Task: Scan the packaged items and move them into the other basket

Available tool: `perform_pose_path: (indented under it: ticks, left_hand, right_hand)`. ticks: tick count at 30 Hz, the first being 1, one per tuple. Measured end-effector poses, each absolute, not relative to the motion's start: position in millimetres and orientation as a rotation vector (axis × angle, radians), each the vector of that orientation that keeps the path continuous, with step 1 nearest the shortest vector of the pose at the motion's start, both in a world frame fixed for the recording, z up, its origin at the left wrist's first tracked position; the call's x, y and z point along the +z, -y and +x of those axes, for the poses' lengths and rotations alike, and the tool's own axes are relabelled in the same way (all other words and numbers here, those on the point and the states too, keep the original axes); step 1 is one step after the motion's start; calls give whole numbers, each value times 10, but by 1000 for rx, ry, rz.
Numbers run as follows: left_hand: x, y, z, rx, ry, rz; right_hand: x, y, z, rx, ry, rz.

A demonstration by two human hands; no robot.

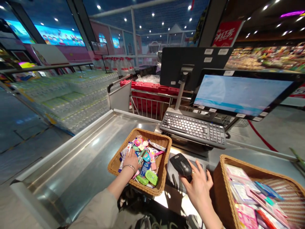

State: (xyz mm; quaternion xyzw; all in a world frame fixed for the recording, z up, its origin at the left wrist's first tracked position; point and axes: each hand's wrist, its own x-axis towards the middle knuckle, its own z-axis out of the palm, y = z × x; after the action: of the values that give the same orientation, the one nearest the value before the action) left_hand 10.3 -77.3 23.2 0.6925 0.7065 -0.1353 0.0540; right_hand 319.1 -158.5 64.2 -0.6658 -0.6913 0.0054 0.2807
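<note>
My left hand (132,160) reaches into a wicker basket (162,171) full of several small colourful packets (145,159); its fingers lie among the packets and are partly hidden. My right hand (199,184) is closed on a black handheld barcode scanner (181,164), holding it just above the steel counter between two baskets. A second wicker basket (220,178) at the right holds several flat packaged items (250,197).
A black keyboard (194,128) sits behind the scanner, with a tilted monitor (240,93) above it. The steel checkout counter (78,159) runs to the left. A shopping trolley with red baskets (147,95) stands behind, and stacked bottled water (71,98) lines the left aisle.
</note>
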Motion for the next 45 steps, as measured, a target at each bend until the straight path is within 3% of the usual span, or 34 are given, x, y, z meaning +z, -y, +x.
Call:
perform_pose_path:
  ticks: [20, 41, 45]
  left_hand:
    - [161, 700, 119, -393, -2092, 2117]
    - [602, 667, 211, 268, -1833, 2489]
    - [639, 652, 200, 541, -1806, 2637]
  right_hand:
    - [620, 1605, 3275, 32, 1830, -1792]
    - [657, 1707, 3261, 25, 1785, -1872]
    - [648, 1712, 3262, -8, 1781, -1850]
